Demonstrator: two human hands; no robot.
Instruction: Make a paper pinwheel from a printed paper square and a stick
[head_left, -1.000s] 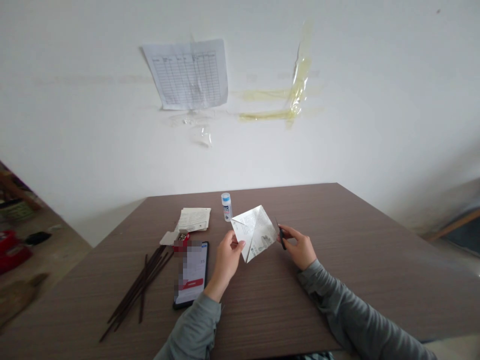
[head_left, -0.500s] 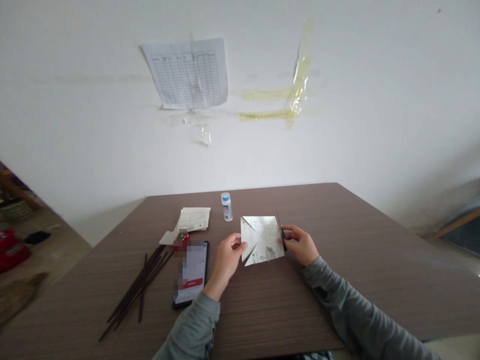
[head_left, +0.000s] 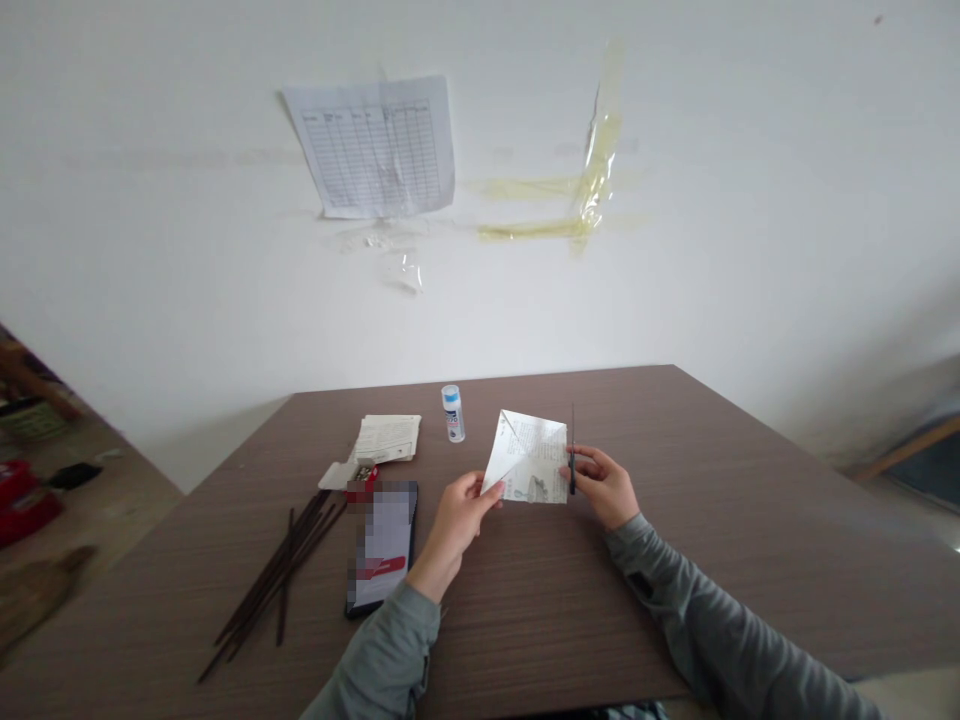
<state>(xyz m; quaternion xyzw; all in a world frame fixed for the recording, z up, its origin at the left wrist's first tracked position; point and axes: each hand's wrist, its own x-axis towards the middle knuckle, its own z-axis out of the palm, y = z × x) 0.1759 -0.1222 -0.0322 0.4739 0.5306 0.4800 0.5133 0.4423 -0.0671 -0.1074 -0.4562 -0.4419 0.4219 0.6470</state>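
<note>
My left hand [head_left: 466, 505] pinches the lower left corner of a square sheet of printed paper [head_left: 536, 455], thumb on top. Diagonal slits run inward from the paper's corners. Black-handled scissors [head_left: 573, 455] are in my right hand [head_left: 606, 490], seen nearly edge-on with the thin blade pointing away from me. My right fingertips are at the paper's right edge; whether they also grip it I cannot tell. The paper is tilted above the table.
Left of my hands lie a phone [head_left: 390, 550], dark thin sticks [head_left: 281, 570], a small red box [head_left: 363, 484] and a stack of printed paper pieces [head_left: 388, 437]. A small white bottle with a blue cap [head_left: 453, 414] stands behind. The wall [head_left: 525, 310] borders the table's back edge.
The paper has turned clockwise and tilted, its lower left now gathered in my left fingers. The scissors have swung more upright and shifted slightly right.
</note>
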